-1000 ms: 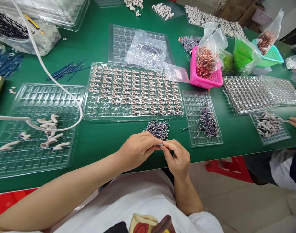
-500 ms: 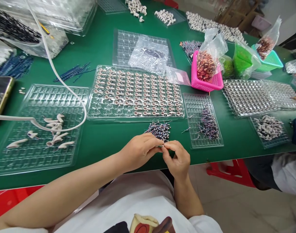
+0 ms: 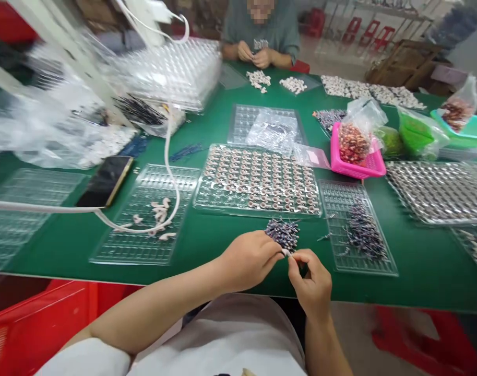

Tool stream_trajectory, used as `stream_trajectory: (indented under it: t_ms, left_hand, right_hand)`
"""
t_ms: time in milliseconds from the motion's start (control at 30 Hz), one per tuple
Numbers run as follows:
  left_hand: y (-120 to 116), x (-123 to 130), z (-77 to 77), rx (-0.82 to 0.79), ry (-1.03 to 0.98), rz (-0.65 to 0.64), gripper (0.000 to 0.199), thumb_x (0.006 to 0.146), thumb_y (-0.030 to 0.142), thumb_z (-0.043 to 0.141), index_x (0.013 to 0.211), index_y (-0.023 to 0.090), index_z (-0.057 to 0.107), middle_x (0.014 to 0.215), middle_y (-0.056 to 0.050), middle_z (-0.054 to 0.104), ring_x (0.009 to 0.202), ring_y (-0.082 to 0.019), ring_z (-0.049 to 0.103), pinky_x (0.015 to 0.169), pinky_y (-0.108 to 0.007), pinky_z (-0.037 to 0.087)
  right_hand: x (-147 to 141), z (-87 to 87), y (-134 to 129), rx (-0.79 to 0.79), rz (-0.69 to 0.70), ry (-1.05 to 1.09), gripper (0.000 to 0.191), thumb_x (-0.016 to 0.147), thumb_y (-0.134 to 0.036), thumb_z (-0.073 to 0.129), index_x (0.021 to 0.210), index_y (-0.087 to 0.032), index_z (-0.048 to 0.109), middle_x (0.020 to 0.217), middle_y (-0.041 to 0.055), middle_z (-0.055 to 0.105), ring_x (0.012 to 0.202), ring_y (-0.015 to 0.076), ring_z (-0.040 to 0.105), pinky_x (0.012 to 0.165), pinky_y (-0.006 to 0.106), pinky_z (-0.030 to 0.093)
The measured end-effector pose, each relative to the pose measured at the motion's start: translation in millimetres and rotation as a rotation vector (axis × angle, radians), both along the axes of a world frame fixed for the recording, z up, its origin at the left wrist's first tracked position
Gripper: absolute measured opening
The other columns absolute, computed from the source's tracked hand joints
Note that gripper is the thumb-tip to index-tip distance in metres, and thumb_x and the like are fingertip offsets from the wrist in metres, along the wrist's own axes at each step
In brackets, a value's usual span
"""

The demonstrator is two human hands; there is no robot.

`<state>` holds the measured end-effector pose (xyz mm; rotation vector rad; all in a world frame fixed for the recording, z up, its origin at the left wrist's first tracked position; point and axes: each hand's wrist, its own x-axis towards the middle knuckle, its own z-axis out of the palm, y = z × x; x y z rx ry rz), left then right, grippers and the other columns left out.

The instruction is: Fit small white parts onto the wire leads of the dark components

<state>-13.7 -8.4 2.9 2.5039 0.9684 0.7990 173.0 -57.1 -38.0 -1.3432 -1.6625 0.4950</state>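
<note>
Between the fingertips of both hands is a small white curved piece (image 3: pixel 286 253), partly covered by the fingers. My left hand (image 3: pixel 248 261) pinches its left end, and my right hand (image 3: pixel 312 282) pinches it from the right with thumb and forefinger. Just beyond the fingers lies a pile of small wired parts (image 3: pixel 282 233) with dark and pale ends. Past that pile is a clear tray (image 3: pixel 223 201) with rows of whitish stemmed shells, round at one end; some pockets at its front left hold none.
To the right, another clear tray (image 3: pixel 336 209) carries more wired parts. A left tray (image 3: pixel 140 250) bears loose white shells, with a white cable (image 3: pixel 171 188) looping over it. A phone (image 3: pixel 105 183) lies beside it. A pink basket (image 3: pixel 358 169) stands back right. Across the table sits a person (image 3: pixel 262 36).
The view has swung up and left, bringing the person opposite and the far-left clutter into sight. My hands stay together in front of the pile; more of the white piece now shows between them.
</note>
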Motion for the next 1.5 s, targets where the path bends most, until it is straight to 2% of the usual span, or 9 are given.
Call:
stream_trajectory:
  t_ms: [200, 467, 567, 667, 833, 1100, 1333, 1433, 1500]
  left_hand:
    - [-11, -33, 6.2, 0.014, 0.101, 0.106, 0.022, 0.094, 0.017, 0.045, 0.08, 0.017, 0.062, 0.069, -0.006, 0.063, 0.064, -0.018, 0.054, 0.059, -0.03, 0.043]
    - [-9, -169, 12.9, 0.065, 0.27, 0.797, 0.022, 0.094, 0.029, 0.048, 0.093, 0.018, 0.067, 0.086, -0.01, 0.071, 0.081, -0.026, 0.065, 0.067, -0.035, 0.051]
    - [0, -197, 16.0, 0.111, 0.457, 0.881, 0.026, 0.092, 0.03, 0.048, 0.09, 0.016, 0.07, 0.085, -0.014, 0.073, 0.083, -0.032, 0.066, 0.075, -0.043, 0.052]
    - [17, -192, 15.3, 0.173, 0.453, 0.841, 0.026, 0.089, 0.027, 0.049, 0.097, 0.015, 0.07, 0.095, -0.016, 0.073, 0.092, -0.034, 0.066, 0.085, -0.049, 0.05]
    - [65, -147, 5.0, 0.099, 0.399, 0.689, 0.027, 0.091, 0.03, 0.049, 0.102, 0.015, 0.069, 0.098, -0.015, 0.071, 0.097, -0.032, 0.063, 0.086, -0.046, 0.051]
    - [132, -116, -4.2, -0.111, 0.512, 0.694, 0.021, 0.082, 0.031, 0.056, 0.078, 0.015, 0.07, 0.084, -0.014, 0.067, 0.088, -0.03, 0.061, 0.078, -0.038, 0.049]
    - [133, -110, -6.1, -0.178, 0.44, 0.75, 0.019, 0.079, 0.031, 0.055, 0.075, 0.016, 0.066, 0.088, -0.013, 0.066, 0.095, -0.031, 0.061, 0.083, -0.038, 0.049]
    - [117, -98, -0.3, -0.174, 0.322, 0.775, 0.017, 0.081, 0.032, 0.054, 0.077, 0.018, 0.063, 0.097, -0.011, 0.069, 0.096, -0.028, 0.062, 0.083, -0.034, 0.048]
    - [98, -84, 7.1, -0.216, 0.195, 0.762, 0.014, 0.081, 0.032, 0.055, 0.077, 0.019, 0.062, 0.097, -0.007, 0.072, 0.081, -0.022, 0.064, 0.076, -0.031, 0.048]
  right_hand:
    - [6, -6.0, 2, 0.075, 0.22, -0.037, 0.009, 0.091, -0.019, 0.059, 0.098, -0.022, 0.064, 0.087, 0.0042, 0.069, 0.08, 0.0186, 0.068, 0.071, 0.031, 0.055]
    - [6, -9.8, 2, 0.083, 0.233, -0.025, 0.013, 0.093, -0.023, 0.057, 0.104, -0.023, 0.064, 0.094, 0.0071, 0.07, 0.082, 0.0206, 0.07, 0.068, 0.033, 0.059]
    - [5, -9.4, 3, 0.098, 0.242, -0.014, 0.013, 0.093, -0.021, 0.057, 0.104, -0.023, 0.064, 0.092, 0.0071, 0.07, 0.081, 0.021, 0.07, 0.068, 0.035, 0.059]
    - [5, -8.9, 3, 0.1, 0.241, -0.007, 0.013, 0.093, -0.019, 0.057, 0.103, -0.023, 0.064, 0.09, 0.0065, 0.07, 0.082, 0.0206, 0.07, 0.069, 0.034, 0.06]
    - [4, -8.0, 3, 0.091, 0.238, 0.005, 0.013, 0.093, -0.018, 0.057, 0.102, -0.022, 0.064, 0.089, 0.0055, 0.07, 0.081, 0.0192, 0.069, 0.068, 0.032, 0.059]
    - [3, -7.2, 2, 0.08, 0.209, 0.021, 0.011, 0.092, -0.016, 0.057, 0.1, -0.021, 0.064, 0.089, 0.005, 0.069, 0.081, 0.0178, 0.067, 0.07, 0.031, 0.056]
    - [4, -7.5, -1, 0.054, 0.049, 0.168, 0.014, 0.093, -0.013, 0.053, 0.099, -0.021, 0.063, 0.087, 0.003, 0.067, 0.077, 0.0148, 0.064, 0.068, 0.028, 0.052]
    - [6, -4.7, -1, 0.037, -0.02, 0.156, 0.012, 0.093, -0.014, 0.055, 0.097, -0.021, 0.063, 0.086, 0.0021, 0.066, 0.074, 0.0141, 0.062, 0.066, 0.027, 0.051]
    - [8, -1.7, 0, 0.033, -0.026, 0.09, 0.01, 0.092, -0.014, 0.057, 0.096, -0.022, 0.063, 0.086, 0.0023, 0.065, 0.076, 0.0148, 0.062, 0.068, 0.027, 0.051]
